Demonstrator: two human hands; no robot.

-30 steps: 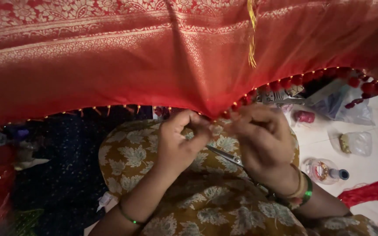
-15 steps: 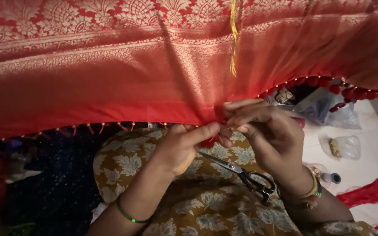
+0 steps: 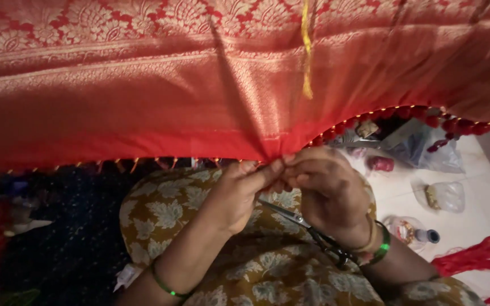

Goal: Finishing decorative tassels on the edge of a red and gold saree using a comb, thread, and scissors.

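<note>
Red cloth (image 3: 143,107): woven fabric with a silky sheen, raised gold-toned brocade bands and motifs.
Edge trim (image 3: 426,116): small red thread tassels, matt and fuzzy.
Yellow thread (image 3: 307,51): soft, slightly glossy strand.
Scissors (image 3: 307,226): bright metal blades, dark matt handles.
Lap garment (image 3: 165,209): matt printed cloth, mustard with pale leaves.
Bangles (image 3: 382,249): green, glossy.
Small bags (image 3: 446,195): clear, shiny plastic.
Floor (image 3: 483,221): pale, smooth.
</note>
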